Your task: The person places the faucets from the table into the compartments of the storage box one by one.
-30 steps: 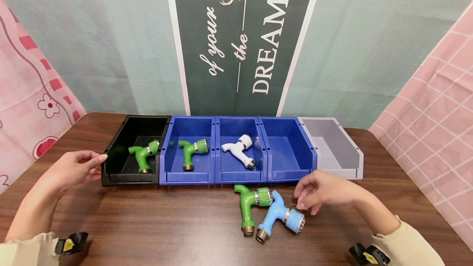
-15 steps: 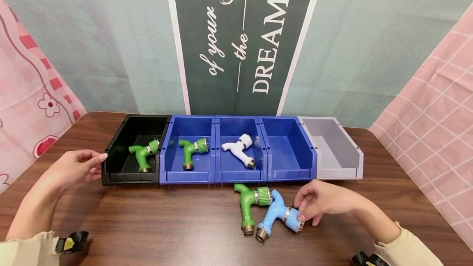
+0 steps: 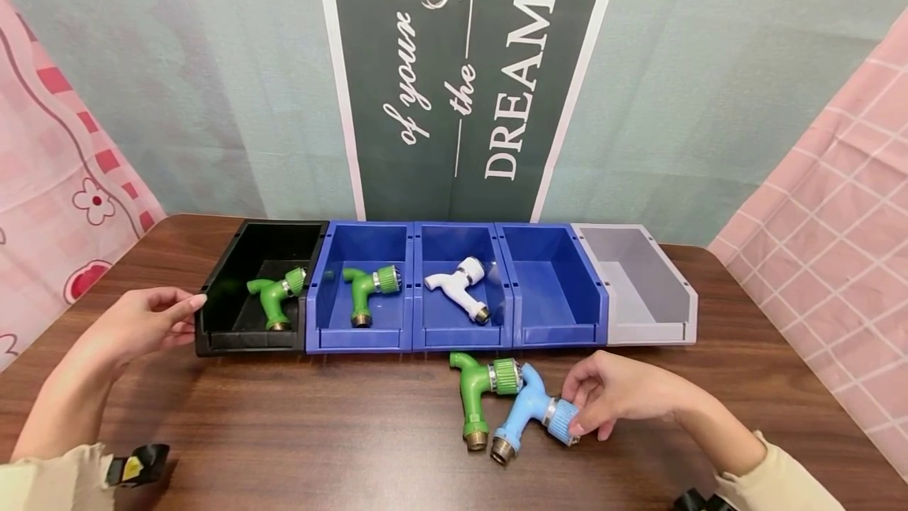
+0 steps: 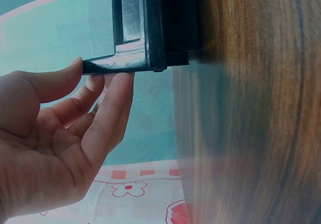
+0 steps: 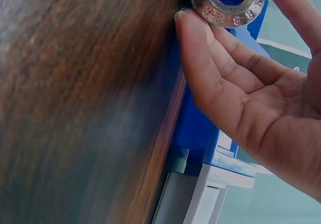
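Note:
My left hand (image 3: 145, 323) pinches the left wall's front corner of a black storage bin (image 3: 250, 343); in the left wrist view, the thumb is at its edge and the fingers lie against its outer side. At the front, my right hand (image 3: 627, 391) grips the ribbed knob of a light blue tap (image 3: 528, 408) lying on the table. The right wrist view shows the knob's metal end ring (image 5: 228, 19) between thumb and fingers. Against the blue tap lies a green tap (image 3: 471, 397), its threaded brass end toward me.
Right of the black bin stand several joined bins. One blue bin (image 3: 360, 341) holds a green tap (image 3: 362, 294), another (image 3: 463, 341) a white tap (image 3: 457, 286). A third blue bin (image 3: 549, 290) and a grey bin (image 3: 653, 333) follow. Curtains surround the wooden table (image 3: 319, 432).
My right hand has moved down and slightly left from beside the blue tap, and its fingers have closed on the knob. My left hand stays at the black bin.

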Action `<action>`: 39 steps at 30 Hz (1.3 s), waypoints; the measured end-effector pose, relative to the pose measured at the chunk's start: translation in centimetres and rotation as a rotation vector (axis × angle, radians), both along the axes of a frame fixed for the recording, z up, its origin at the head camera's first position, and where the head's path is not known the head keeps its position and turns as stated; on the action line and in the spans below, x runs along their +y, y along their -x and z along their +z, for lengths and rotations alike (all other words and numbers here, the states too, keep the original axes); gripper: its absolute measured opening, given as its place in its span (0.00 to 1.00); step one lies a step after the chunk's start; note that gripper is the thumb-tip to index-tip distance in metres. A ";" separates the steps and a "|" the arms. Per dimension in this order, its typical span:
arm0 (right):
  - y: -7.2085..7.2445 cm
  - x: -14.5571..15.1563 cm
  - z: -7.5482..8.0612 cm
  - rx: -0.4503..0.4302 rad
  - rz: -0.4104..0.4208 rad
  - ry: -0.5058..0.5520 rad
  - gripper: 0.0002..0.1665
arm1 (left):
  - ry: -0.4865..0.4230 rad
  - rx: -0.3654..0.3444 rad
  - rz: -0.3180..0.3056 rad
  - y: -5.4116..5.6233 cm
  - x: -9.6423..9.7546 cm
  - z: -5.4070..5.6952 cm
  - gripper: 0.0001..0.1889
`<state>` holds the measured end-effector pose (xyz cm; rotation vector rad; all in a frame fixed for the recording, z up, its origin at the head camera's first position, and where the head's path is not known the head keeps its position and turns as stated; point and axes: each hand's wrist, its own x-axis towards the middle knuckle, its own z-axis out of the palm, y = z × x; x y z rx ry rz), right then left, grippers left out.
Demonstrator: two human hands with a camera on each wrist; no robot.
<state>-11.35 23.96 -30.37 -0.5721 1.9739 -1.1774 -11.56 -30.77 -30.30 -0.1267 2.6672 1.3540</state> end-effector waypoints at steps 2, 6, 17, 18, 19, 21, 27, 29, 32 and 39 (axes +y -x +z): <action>0.0 0.0 0.0 0.005 0.006 -0.006 0.14 | 0.001 0.001 0.001 0.0 0.0 0.0 0.20; -0.1 -0.1 -0.1 0.027 0.017 -0.023 0.14 | -0.008 -0.003 0.002 0.0 0.0 0.0 0.19; -0.3 -0.2 -0.2 0.032 0.008 -0.028 0.13 | -0.011 -0.006 0.003 -0.1 0.3 0.2 0.19; -0.3 -0.2 -0.2 0.033 0.009 -0.025 0.13 | -0.015 -0.006 0.002 -0.1 0.2 0.1 0.19; -0.3 -0.2 -0.2 0.033 0.009 -0.022 0.13 | -0.013 -0.005 0.004 -0.1 0.2 0.1 0.19; -0.3 -0.1 -0.1 0.037 0.006 -0.016 0.13 | -0.004 -0.005 0.004 -0.1 0.2 0.0 0.19; -0.3 0.2 0.3 0.065 -0.024 -0.028 0.14 | 0.014 -0.003 0.005 -0.1 0.1 -0.1 0.21; -0.2 0.3 0.5 0.069 -0.036 -0.033 0.15 | 0.011 -0.003 0.006 -0.1 0.0 -0.1 0.21; -0.1 0.5 0.8 0.078 -0.057 -0.035 0.15 | 0.006 -0.004 0.007 -0.1 0.0 -0.2 0.21; 0.2 0.8 0.9 0.079 -0.128 -0.004 0.16 | 0.014 -0.002 0.004 0.0 0.0 -0.1 0.21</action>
